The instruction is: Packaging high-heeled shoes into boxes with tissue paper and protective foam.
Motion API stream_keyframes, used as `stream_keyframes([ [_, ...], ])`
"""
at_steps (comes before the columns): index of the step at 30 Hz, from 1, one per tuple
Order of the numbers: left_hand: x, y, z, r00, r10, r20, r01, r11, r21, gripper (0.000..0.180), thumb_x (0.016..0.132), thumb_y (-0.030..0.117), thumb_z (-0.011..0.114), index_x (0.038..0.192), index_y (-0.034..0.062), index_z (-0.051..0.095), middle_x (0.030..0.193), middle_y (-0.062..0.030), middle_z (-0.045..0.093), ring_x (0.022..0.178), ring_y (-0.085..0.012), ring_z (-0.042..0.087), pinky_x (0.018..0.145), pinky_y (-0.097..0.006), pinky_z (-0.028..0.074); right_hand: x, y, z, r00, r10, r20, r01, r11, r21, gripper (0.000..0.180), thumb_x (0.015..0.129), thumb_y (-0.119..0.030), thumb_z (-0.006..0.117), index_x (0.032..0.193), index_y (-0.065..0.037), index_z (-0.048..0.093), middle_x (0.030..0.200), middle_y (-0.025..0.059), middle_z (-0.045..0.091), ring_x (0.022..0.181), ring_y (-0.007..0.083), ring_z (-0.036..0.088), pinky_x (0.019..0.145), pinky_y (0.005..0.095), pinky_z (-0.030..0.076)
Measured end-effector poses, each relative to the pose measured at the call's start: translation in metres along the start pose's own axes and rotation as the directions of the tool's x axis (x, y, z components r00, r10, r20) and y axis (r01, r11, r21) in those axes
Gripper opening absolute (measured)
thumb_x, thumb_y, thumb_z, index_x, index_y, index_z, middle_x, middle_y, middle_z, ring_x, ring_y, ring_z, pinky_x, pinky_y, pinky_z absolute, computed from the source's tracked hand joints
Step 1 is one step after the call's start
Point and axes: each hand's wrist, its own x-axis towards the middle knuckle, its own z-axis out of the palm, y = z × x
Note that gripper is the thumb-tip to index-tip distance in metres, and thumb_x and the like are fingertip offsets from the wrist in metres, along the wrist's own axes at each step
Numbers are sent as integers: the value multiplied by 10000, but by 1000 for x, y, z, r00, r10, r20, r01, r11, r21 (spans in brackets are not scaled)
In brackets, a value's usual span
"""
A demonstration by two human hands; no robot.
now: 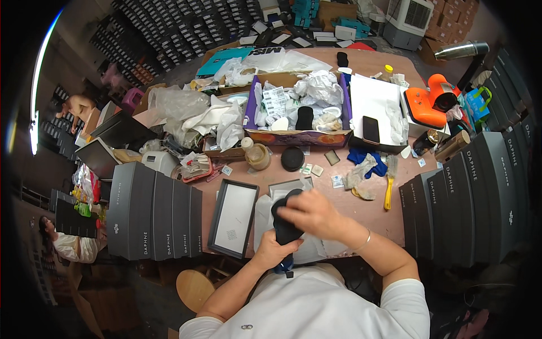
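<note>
Hands meet at the table's point(372, 217) near edge: left hand point(275, 248) has its fingers wrapped around a black shoe point(284, 217) from below, right hand point(309, 213) lies curled over its top, beside an open box lid point(233, 218).

Both forearms are brought in from the lower edge and bent toward each other in front of the white-shirted chest. The left hand point(275, 247) is closed from below around the lower end of a black shoe point(286, 217), its fingers wrapped about it. The right hand point(310, 213) is laid palm-down over the upper part of the shoe, with the fingers curled across it. A thin bracelet is worn on the right wrist, just beside the shoe.
</note>
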Motion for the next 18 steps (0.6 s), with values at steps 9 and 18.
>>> stream_keyframes([
  [9, -5, -15, -8, 998, -16, 60, 8, 990, 138, 114, 775, 62, 721, 824, -13, 650, 722, -2, 634, 651, -66, 566, 578, -233, 465, -17, -6, 26, 924, 320, -210, -328, 945, 0, 373, 633, 24, 645, 997, -53, 668, 883, 102, 597, 735, 285, 569, 663, 379, 460],
  [18, -21, -14, 0, 987, 162, -21, -160, 984, 83, 187, 773, 12, 717, 951, -9, 660, 874, -47, 658, 761, -115, 621, 685, -266, 526, -42, 43, 39, 878, 428, -215, -448, 893, -48, 311, 681, 2, 634, 986, -53, 655, 898, 93, 594, 822, 290, 583, 709, 399, 464],
])
